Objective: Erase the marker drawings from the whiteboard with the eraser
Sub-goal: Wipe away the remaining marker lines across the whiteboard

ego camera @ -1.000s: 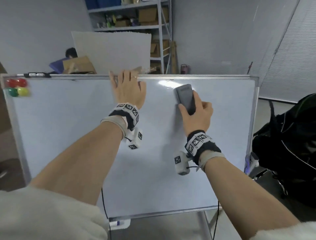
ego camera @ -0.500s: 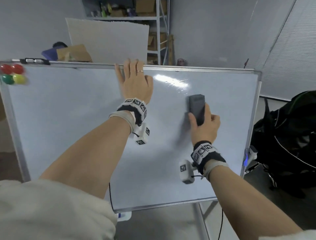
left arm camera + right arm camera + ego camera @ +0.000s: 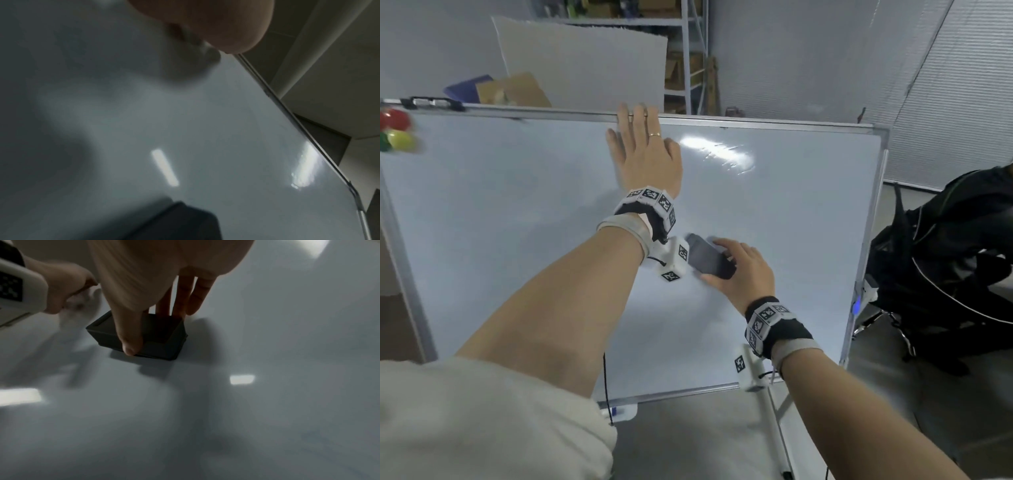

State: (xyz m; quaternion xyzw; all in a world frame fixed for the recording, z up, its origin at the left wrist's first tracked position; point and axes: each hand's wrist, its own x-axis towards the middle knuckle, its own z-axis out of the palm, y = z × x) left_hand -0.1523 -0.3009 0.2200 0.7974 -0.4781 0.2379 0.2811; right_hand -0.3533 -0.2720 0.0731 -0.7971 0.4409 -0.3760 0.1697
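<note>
The whiteboard (image 3: 517, 222) stands tilted on its frame, and I see no marker lines on its surface. My right hand (image 3: 739, 270) grips the dark grey eraser (image 3: 705, 258) and presses it flat on the board near the middle, just below my left wrist. In the right wrist view the thumb and fingers clamp the eraser (image 3: 156, 335) from both sides. My left hand (image 3: 645, 154) lies flat on the board, fingertips reaching over its top edge. The left wrist view shows only the heel of the palm (image 3: 205, 24) on the whiteboard (image 3: 205, 129).
Coloured magnets (image 3: 395, 132) sit at the board's top left, with a black marker (image 3: 431, 102) on the top rim. A black office chair (image 3: 945, 267) stands to the right. Behind the board are a white panel (image 3: 585, 61) and metal shelves (image 3: 688, 51).
My right hand has swept the eraser from the upper right of the board down and left toward the middle. The left hand has stayed at the top edge.
</note>
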